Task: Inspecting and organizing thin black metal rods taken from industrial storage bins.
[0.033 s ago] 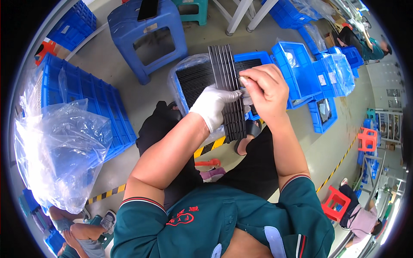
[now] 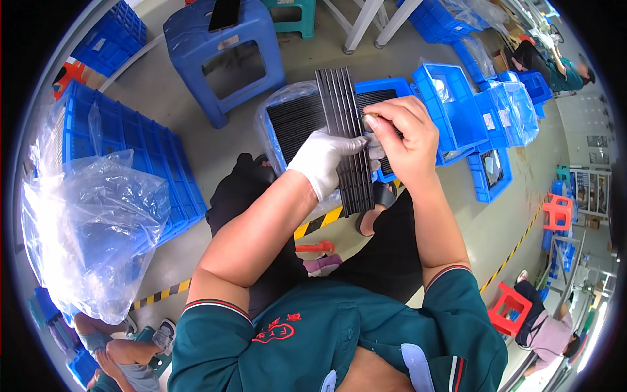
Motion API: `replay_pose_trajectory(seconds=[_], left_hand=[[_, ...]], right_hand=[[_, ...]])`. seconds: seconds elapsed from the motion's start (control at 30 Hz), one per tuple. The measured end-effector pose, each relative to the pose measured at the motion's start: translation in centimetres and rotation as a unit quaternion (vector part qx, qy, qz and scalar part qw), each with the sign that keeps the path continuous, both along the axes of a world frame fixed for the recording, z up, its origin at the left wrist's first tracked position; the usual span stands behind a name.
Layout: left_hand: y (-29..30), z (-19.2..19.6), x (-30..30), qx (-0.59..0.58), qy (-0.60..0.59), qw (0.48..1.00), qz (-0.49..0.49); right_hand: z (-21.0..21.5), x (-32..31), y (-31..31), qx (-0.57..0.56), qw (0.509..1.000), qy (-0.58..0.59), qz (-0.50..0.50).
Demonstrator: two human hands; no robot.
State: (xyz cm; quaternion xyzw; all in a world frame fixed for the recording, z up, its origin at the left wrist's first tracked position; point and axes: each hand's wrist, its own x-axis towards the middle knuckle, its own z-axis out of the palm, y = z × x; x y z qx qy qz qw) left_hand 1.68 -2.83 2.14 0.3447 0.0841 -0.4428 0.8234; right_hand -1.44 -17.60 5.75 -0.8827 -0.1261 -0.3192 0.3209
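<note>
My left hand (image 2: 320, 163), in a white glove, is closed around a sheaf of long black strips (image 2: 345, 137) lying side by side, held up lengthwise before me. Its thumb lies across their face, and gloved fingertips show past the right edge. My right hand (image 2: 411, 134) is bare and pinches with thumb and forefinger beside that edge. Whatever sits in the pinch is too small to make out. Below the strips stands a blue crate lined with plastic, holding rows of similar black strips (image 2: 295, 127).
A blue stool (image 2: 222, 46) bears a dark flat object. Stacked blue crates (image 2: 137, 157) with a clear plastic bag (image 2: 98, 222) stand at left. More blue bins (image 2: 450, 104) are at right. Red stools (image 2: 509, 310) and other people are farther off.
My right thumb and forefinger have shifted very slightly at the strips' edge. My left hand and the strips look unmoved.
</note>
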Motion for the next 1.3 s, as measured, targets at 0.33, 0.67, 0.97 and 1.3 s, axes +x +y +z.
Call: replay_pose_trajectory(seconds=[0.33, 0.67, 0.97, 1.3], left_hand=[[0.0, -0.2, 0.0, -0.021, -0.001, 1.000, -0.007], [0.0, 0.0, 0.0, -0.034, 0.009, 0.999, -0.008], [0.1, -0.1, -0.1, -0.011, 0.004, 1.000, 0.003], [0.0, 0.4, -0.2, -0.013, 0.008, 1.000, 0.002]], right_hand=[[-1.0, 0.1, -0.1, 0.079, 0.994, 0.072, -0.008], [-1.1, 0.2, -0.2, 0.081, 0.994, 0.069, -0.005], [-0.3, 0.3, -0.1, -0.122, 0.992, 0.002, -0.006], [-0.6, 0.2, 0.0, -0.009, 1.000, 0.008, 0.004]])
